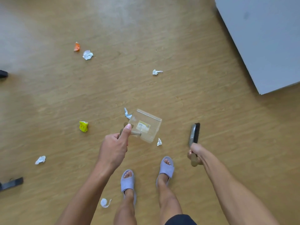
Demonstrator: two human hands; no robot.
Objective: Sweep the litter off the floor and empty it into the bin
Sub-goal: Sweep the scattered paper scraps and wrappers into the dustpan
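My left hand (114, 149) grips the wooden handle of a clear plastic dustpan (146, 125), held above the wooden floor. A hand brush (194, 133) with dark bristles points away from me, its handle in my right hand (194, 154). Litter lies scattered: an orange scrap (77, 46), a white paper ball (87, 55), a white scrap (156, 72), a bluish scrap (127, 113) beside the dustpan, a yellow wrapper (83, 126), a small white scrap (159, 142) under the pan's near corner, and white bits at left (40, 159) and by my feet (105, 202). No bin is in view.
A pale grey cabinet or furniture side (266, 41) fills the upper right. Dark objects poke in at the left edge, one higher (3, 73) and one lower (12, 183). My feet in lilac slippers (128, 181) stand on the wooden floor (146, 38).
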